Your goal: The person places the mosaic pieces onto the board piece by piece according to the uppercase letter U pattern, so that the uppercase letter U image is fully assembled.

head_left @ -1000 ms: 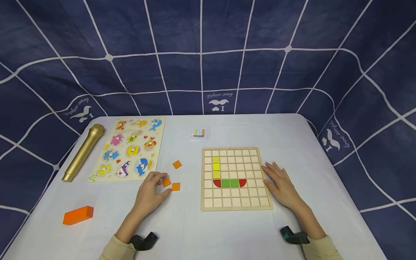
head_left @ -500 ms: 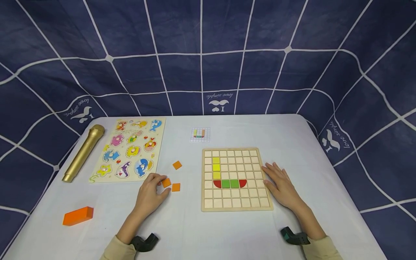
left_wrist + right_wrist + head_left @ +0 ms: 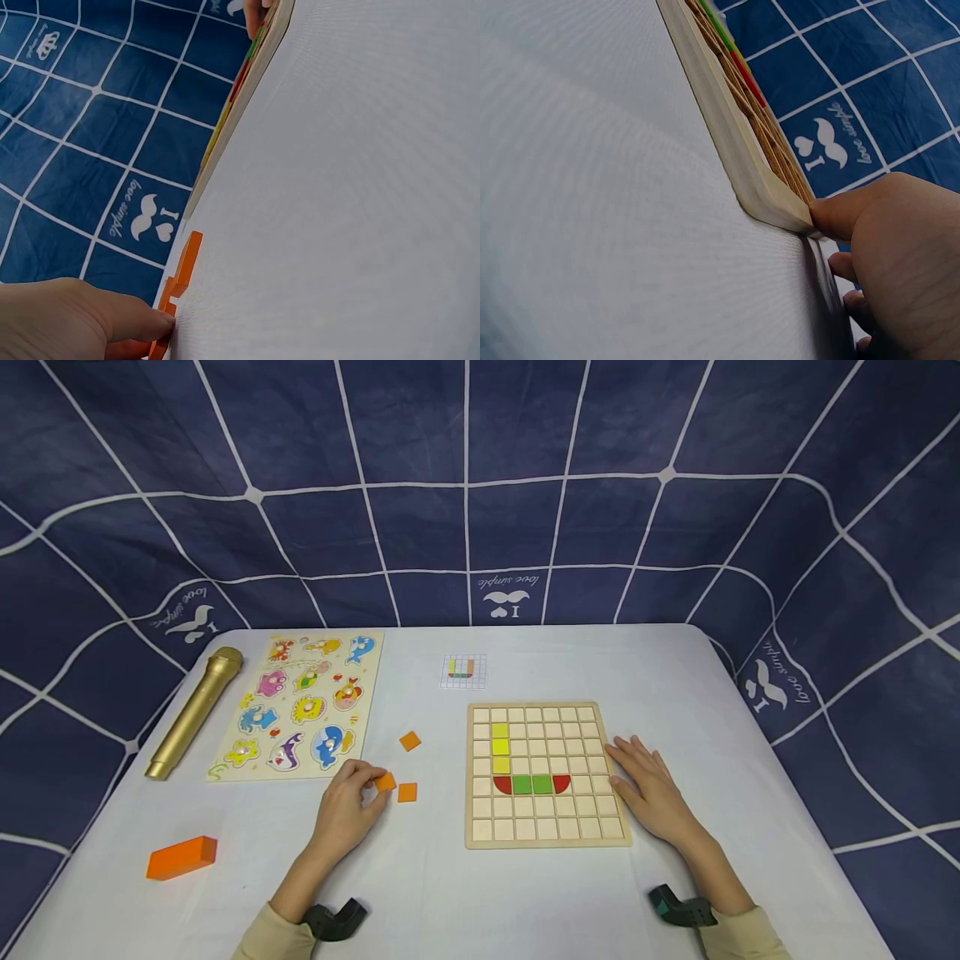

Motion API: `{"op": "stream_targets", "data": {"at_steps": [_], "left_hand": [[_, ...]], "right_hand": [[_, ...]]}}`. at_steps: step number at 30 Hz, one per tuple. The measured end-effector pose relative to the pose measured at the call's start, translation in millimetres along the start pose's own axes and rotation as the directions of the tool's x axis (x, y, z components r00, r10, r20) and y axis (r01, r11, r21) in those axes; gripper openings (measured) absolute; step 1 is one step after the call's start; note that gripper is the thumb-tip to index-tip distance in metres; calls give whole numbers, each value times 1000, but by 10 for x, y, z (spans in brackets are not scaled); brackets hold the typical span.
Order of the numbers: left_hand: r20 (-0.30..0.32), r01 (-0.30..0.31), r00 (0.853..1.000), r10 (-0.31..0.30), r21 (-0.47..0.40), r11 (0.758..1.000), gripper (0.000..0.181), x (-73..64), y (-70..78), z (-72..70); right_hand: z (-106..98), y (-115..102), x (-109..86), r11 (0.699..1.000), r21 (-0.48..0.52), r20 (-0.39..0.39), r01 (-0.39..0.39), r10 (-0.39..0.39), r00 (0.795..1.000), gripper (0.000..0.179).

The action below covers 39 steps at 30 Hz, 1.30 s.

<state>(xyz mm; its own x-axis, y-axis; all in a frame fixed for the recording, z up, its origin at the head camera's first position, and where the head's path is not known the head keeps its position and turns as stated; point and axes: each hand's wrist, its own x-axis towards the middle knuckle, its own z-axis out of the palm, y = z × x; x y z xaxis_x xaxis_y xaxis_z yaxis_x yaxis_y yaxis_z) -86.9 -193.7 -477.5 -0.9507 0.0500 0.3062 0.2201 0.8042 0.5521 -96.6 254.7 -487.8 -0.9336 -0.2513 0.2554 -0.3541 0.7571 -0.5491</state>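
My left hand (image 3: 345,806) pinches one orange square tile (image 3: 386,782) between thumb and index finger, low over the white table. In the left wrist view the thumb overlaps that tile (image 3: 160,345). Close to it lie two more orange square tiles, one just right (image 3: 407,792) and one farther back (image 3: 409,741). My right hand (image 3: 654,787) lies with extended fingers along the right edge of the wooden grid board (image 3: 547,843); its thumb touches the rim in the right wrist view. On the board are a column of yellow squares (image 3: 500,747), two green squares (image 3: 532,785) and red rounded corner pieces (image 3: 562,784).
A small printed pattern card (image 3: 463,672) lies behind the board. To the left are a sea-animal puzzle board (image 3: 300,727), a gold microphone (image 3: 197,710) and an orange block (image 3: 182,858). A dark blue cloth with white lines (image 3: 465,527) hangs behind the table.
The left thumb and index finger have closed in on the orange tile, which has shifted slightly. The right hand and the board stay where they were.
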Motion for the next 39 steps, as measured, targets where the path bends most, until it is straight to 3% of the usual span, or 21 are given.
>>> {"op": "stream_targets", "data": {"at_steps": [8,13,18,23,27,32,39], "left_hand": [[15,6,1000,-6,-4,1000,27,24,38,-44],[3,-21,1000,21,-9,1000,26,87,132,-85],[15,-98,995,99,-41,994,25,210,344,-39],[48,-166,984,171,-86,982,26,376,669,106],[90,-218,969,231,-134,967,25,503,932,268],[152,-283,939,308,-162,945,25,625,1225,507],[275,-314,896,348,-162,935,26,736,1562,834]], "right_hand": [[-2,1,2,1000,1,2,1,-1,1000,47],[-11,-2,-5,1000,2,2,3,-3,1000,47],[-20,-10,-5,1000,0,1,2,-2,1000,47],[-20,-23,2,1000,10,7,0,0,1000,48],[-10,-28,12,1000,7,8,1,-1,1000,48],[-5,-27,19,1000,2,9,-1,1,1000,48],[-17,-32,11,1000,-3,9,-8,8,1000,47]]}}
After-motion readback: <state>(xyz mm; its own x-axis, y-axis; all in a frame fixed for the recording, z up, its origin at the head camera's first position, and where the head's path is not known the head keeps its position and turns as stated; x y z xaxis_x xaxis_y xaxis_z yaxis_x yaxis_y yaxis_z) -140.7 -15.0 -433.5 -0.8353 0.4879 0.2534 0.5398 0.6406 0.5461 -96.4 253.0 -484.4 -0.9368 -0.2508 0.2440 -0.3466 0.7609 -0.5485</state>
